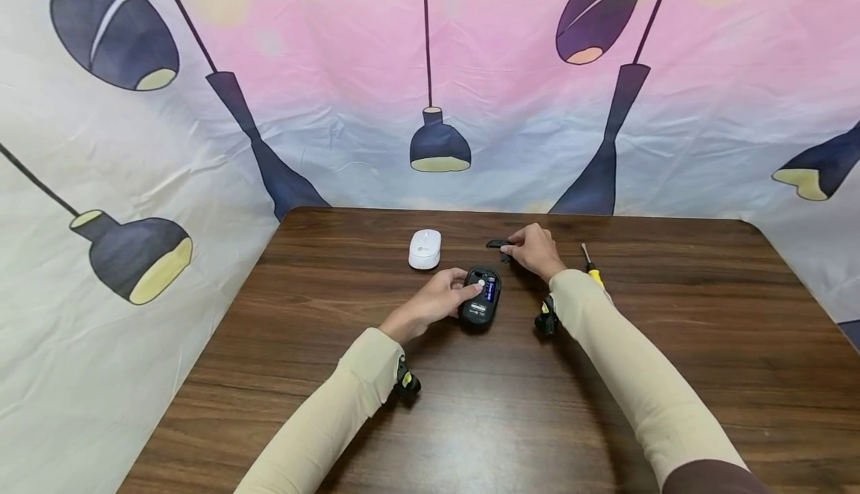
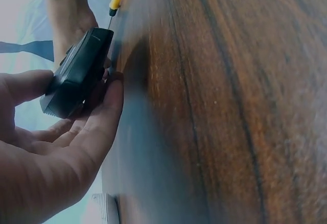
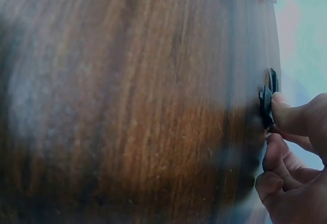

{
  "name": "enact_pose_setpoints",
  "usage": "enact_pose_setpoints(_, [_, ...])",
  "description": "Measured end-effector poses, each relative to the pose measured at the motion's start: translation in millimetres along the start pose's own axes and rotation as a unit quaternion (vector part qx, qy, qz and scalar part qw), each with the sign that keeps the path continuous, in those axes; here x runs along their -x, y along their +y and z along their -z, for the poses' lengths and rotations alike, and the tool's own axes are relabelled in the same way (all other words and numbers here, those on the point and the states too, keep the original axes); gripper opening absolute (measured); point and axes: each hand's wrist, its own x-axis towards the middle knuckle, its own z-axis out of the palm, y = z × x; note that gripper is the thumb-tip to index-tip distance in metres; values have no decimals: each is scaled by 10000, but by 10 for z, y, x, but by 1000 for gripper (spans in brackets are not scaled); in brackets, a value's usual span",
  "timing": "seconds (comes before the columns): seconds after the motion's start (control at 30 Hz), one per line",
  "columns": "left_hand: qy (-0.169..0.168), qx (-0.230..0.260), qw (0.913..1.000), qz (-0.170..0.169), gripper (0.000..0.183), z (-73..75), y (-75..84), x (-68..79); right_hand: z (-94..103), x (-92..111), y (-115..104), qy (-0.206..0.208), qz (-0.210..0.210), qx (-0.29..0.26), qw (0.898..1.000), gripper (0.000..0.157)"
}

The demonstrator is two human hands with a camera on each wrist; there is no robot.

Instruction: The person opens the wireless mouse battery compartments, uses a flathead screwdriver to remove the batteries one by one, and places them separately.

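Black plastic covers the computer mouse (image 1: 481, 306), which is near the middle of the wooden table (image 1: 712, 315), with its labelled underside turned upward. The left hand (image 1: 438, 296) holds it: the head view shows the thumb on the labelled face, while the left wrist view shows fingers bent beneath the body. Toward one o'clock from this mouse, the right hand (image 1: 535, 249) pinches a small black piece (image 3: 265, 105); the right wrist view shows more plainly the thumb pressed on it. Another dark part is just beside, and I cannot tell if both are joined. At ten o'clock rests a white mouse (image 1: 425, 249); between two and three o'clock, a yellow-handled screwdriver (image 1: 594, 273), partly covered by the right sleeve (image 1: 625, 352).
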Motion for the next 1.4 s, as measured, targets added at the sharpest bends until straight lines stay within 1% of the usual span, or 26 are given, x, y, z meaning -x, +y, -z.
enact_pose_setpoints(0.13, [-60, 365, 9992, 127, 45, -9, -5, -27, 24, 22, 15, 64, 7, -21, 10000, 35])
enact_pose_setpoints(0.27, [-80, 776, 9967, 245, 46, -12, -16, -54, 96, 36, 22, 146, 64, -67, 9999, 34])
enact_pose_setpoints(0.33, [-93, 976, 9948, 265, 47, -9, -23, -58, 152, 51, 19, 154, 107, -100, 9998, 34])
enact_pose_setpoints(0.5, [-151, 1261, 9917, 175, 48, 7, -24, -49, 346, 126, -4, 144, 291, -66, 9994, 30])
enact_pose_setpoints(0.6, [-195, 1262, 9918, 85, 48, 10, -23, -40, 478, 186, -9, 142, 432, 34, 9990, 28])
enact_pose_setpoints(0.8, [-221, 951, 9952, 51, 55, 16, -49, -27, 729, 323, 23, 83, 642, 282, 9975, 25])
enact_pose_setpoints(1.0, [-304, 969, 9948, -14, 50, 27, -63, -10, 951, 471, 90, 384, 775, 507, 9950, 26])
enact_pose_setpoints(1.1, [-329, 1022, 9942, -56, 49, 30, -63, -4, 1027, 555, 138, 468, 704, 612, 9945, 27])
enact_pose_setpoints(1.27, [-391, 1201, 9920, -63, 48, 10, -47, -3, 1086, 680, 239, 354, 395, 810, 9953, 32])
enact_pose_setpoints(1.4, [-430, 1464, 9883, -70, 48, -9, -44, -15, 1098, 756, 328, 252, 208, 959, 9949, 34])
